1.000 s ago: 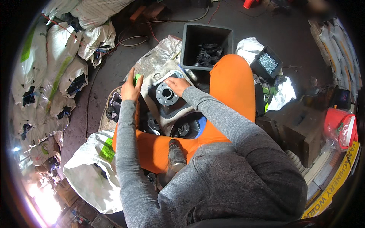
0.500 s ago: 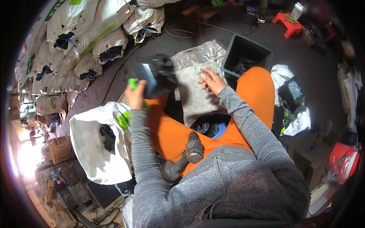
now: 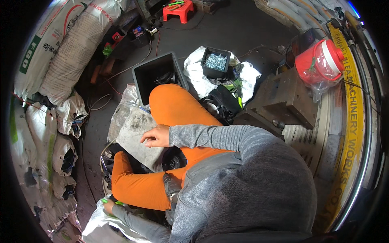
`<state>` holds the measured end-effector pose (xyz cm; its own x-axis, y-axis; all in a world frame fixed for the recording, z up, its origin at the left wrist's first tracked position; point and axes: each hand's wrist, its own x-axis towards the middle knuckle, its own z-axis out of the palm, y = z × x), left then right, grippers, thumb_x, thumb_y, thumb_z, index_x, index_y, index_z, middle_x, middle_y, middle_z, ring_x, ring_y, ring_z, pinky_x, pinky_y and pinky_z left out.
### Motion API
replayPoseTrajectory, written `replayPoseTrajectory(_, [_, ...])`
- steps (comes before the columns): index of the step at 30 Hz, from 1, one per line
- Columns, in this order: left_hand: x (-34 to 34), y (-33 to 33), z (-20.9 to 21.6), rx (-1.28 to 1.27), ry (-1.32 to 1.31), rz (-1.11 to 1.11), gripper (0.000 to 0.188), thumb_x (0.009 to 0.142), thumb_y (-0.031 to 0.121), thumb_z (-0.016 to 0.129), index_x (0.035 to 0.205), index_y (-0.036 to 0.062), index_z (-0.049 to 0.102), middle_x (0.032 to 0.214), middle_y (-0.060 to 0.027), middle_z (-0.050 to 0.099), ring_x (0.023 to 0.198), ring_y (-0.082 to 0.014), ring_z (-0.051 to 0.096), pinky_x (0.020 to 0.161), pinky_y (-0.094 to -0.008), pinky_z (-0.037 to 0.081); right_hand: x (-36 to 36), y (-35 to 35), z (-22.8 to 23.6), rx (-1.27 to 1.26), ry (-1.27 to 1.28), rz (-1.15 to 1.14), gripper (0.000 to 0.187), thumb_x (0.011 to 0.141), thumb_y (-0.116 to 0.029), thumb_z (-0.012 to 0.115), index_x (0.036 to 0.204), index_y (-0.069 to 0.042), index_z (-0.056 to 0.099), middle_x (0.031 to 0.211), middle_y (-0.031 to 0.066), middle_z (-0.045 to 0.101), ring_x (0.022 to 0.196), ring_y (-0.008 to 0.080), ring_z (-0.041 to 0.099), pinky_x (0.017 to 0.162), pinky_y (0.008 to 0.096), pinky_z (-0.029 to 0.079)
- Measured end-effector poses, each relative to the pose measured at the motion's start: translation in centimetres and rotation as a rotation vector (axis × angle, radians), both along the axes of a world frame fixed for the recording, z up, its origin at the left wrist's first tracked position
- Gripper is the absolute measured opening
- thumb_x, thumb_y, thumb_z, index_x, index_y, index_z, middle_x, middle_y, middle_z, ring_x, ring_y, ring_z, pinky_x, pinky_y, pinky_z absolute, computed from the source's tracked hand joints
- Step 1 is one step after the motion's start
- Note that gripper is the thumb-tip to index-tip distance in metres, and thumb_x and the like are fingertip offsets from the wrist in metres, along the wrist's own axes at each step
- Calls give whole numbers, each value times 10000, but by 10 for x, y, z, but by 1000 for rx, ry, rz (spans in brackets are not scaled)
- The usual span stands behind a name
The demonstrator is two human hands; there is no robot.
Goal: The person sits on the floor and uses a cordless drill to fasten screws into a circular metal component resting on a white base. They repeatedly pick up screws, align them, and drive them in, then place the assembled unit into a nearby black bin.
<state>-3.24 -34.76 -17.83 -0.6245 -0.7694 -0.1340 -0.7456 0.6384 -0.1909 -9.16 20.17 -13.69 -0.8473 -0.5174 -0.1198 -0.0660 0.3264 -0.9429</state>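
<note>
My left hand (image 3: pixel 108 206) is low on the left, at the mouth of a white sack (image 3: pixel 97 227). Bright green shows at its fingertips, though I cannot make out what it is; the other fingers are mostly hidden. Loosely bent and empty, my right hand (image 3: pixel 157 136) hovers over a stained pale pad (image 3: pixel 135 129) across my lap. A grey-black cordless drill (image 3: pixel 172 187) rests against my left thigh. Between my legs, partly under the pad, a dark round part (image 3: pixel 174 160) shows.
Ahead stands a large dark bin (image 3: pixel 139 77) with black pieces inside. Right of it, a small black box of screws (image 3: pixel 216 62) sits on white sacking. Stacked sacks (image 3: pixel 44 150) line the left. Metal blocks (image 3: pixel 289 97) and a red jug (image 3: pixel 318 62) are on the right.
My left hand has swung from above the pad down to the white sack; the black boxy part it carried is out of sight. The view has turned right. My right hand stays near the pad.
</note>
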Motion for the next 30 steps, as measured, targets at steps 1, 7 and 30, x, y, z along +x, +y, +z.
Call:
replayPoseTrajectory(1, [-2, 28, 19, 57, 193, -92, 531, 887, 408, 552, 1151, -52, 579, 1178, -253, 585, 1074, -347, 577, 888, -469, 462, 7, -7, 4, -104, 44, -55, 471, 874, -281, 636, 1283, -78, 522, 1030, 87, 670, 964, 189, 643, 798, 332, 520])
replayPoseTrajectory(7, [43, 238, 102, 649, 563, -306, 618, 857, 451, 548, 1299, 36, 426, 1296, -197, 465, 1183, -321, 462, 981, -490, 340, 36, -98, 49, -497, -144, 519, 667, 821, -167, 662, 1381, -8, 337, 1245, 177, 534, 1136, 267, 539, 965, 379, 441])
replayPoseTrajectory(30, [173, 307, 198, 761, 464, -398, 428, 698, 242, 696, 1032, -16, 624, 868, -200, 642, 843, -354, 644, 754, -389, 516, 1, 318, -202, 517, -316, -608, 390, 812, -173, 611, 1178, -43, 581, 980, 156, 636, 875, 248, 624, 749, 386, 489])
